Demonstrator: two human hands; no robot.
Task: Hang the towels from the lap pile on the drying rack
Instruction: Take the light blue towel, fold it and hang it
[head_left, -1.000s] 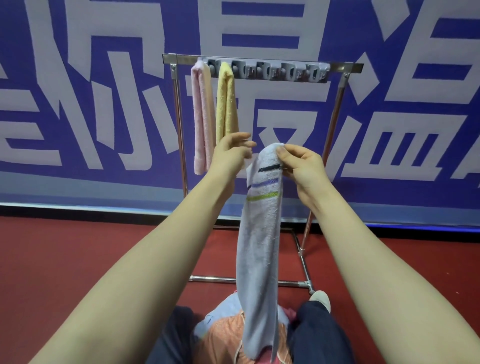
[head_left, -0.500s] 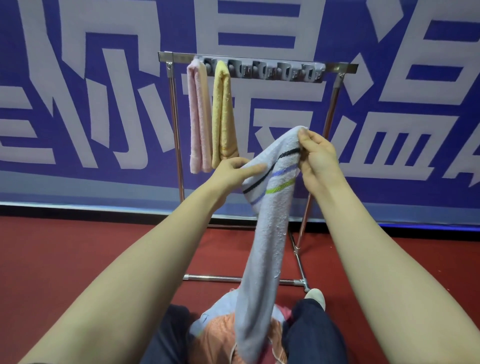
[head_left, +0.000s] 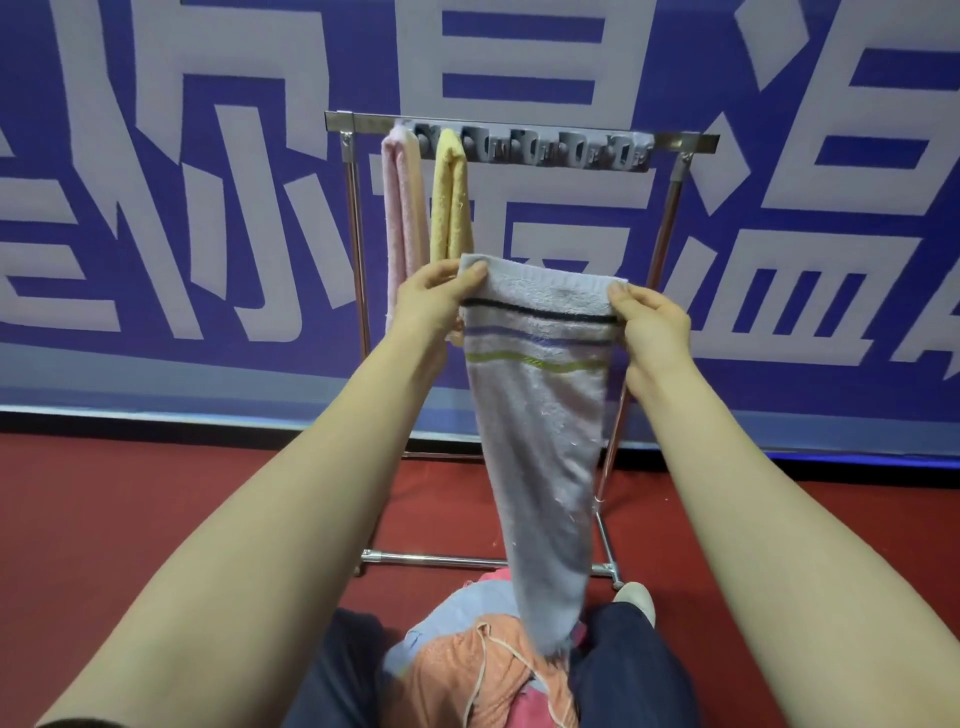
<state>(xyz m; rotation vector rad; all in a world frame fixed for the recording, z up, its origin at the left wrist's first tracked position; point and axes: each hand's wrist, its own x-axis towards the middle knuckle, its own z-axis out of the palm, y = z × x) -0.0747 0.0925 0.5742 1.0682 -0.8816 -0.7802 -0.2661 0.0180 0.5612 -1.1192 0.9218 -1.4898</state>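
A striped towel (head_left: 540, 395) is being held spread by its top corners, pinched by the left hand (head_left: 434, 299) and right hand (head_left: 652, 325), before the rack (head_left: 519, 124), its tail hanging onto the lap pile (head_left: 483, 670).

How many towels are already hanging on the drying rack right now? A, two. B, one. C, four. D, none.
A: a pink towel and a yellow towel hang from the drying rack, while the striped towel is held up by the left hand and right hand.
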